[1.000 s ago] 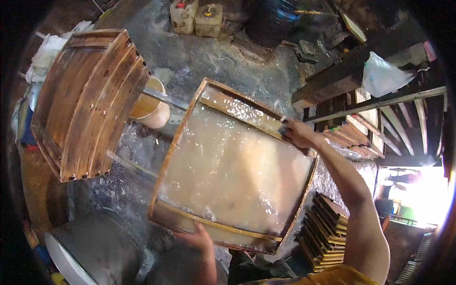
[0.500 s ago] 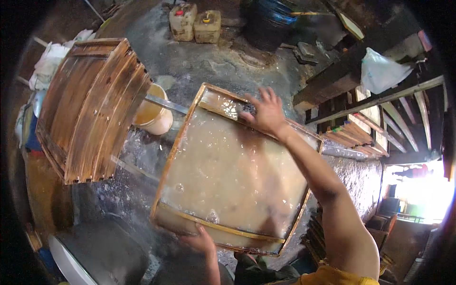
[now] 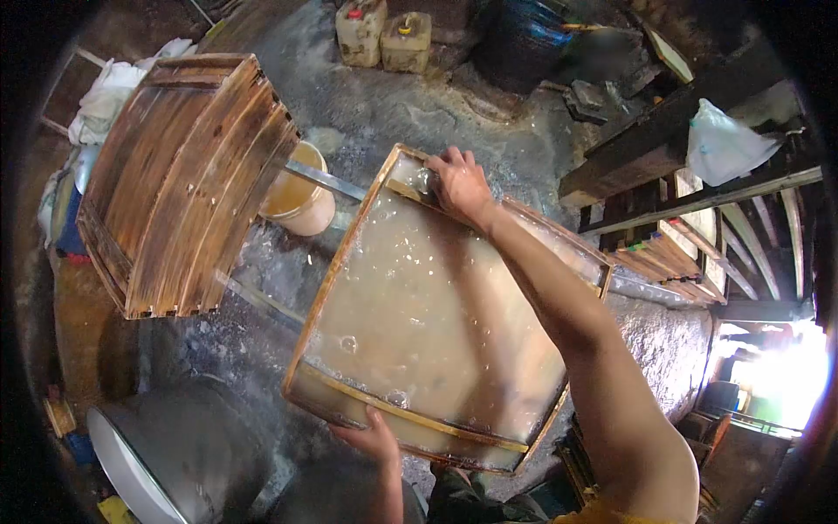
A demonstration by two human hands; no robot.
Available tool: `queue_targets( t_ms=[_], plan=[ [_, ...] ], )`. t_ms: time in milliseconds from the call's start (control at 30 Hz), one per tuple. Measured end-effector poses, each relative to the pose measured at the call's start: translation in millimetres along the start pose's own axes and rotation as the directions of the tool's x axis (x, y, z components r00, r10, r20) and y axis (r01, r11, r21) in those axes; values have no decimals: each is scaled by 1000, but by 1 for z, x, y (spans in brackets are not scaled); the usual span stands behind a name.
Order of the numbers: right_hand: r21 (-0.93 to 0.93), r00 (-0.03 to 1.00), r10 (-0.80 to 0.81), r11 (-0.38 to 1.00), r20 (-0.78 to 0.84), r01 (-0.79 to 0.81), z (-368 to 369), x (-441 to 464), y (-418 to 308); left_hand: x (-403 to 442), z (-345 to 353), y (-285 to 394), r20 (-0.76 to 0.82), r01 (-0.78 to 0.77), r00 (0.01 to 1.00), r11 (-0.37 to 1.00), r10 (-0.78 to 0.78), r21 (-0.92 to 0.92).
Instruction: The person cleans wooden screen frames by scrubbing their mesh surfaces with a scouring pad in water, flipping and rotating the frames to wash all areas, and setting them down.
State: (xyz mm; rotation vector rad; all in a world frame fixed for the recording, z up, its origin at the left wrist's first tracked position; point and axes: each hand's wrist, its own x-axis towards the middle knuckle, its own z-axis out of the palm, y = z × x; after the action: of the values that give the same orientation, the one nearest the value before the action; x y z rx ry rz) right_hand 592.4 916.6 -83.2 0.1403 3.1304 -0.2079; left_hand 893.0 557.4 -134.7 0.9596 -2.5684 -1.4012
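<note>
Tray [image 3: 345, 258] at centre, liquid [image 3: 397, 297] in it; left fingers [image 3: 351, 431] at near rim, right fingers [image 3: 456, 161] at far side. Stacked frames [image 3: 188, 192] left, bucket [image 3: 316, 214] between. Jerrycans [image 3: 406, 45] beyond, barrel [image 3: 519, 48] right of them. Bag [image 3: 726, 147] far right.

- A rough workshop, judging by its blotched grey floor [image 3: 384, 109]
- Stacked wooden trays [image 3: 166, 192], plus a shallow frame [image 3: 346, 262] filled with cloudy liquid
- A bucket [image 3: 316, 217] of yellowish liquid, two grimy jerrycans [image 3: 406, 52]
- A big round vessel [image 3: 192, 445]
- Bare timber beams [image 3: 698, 203]
</note>
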Motion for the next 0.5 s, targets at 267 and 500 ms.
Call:
queue_targets(
  t_ms=[267,500],
  plan=[
    [123,956,55,988,288,-94,-48,-67,35,1,-2,-12,25,-13,1000,998,12,54],
    [95,966,-73,994,249,51,-25,-8,34,1,-2,-3,67,31,997,992,-23,-123]
  ],
)
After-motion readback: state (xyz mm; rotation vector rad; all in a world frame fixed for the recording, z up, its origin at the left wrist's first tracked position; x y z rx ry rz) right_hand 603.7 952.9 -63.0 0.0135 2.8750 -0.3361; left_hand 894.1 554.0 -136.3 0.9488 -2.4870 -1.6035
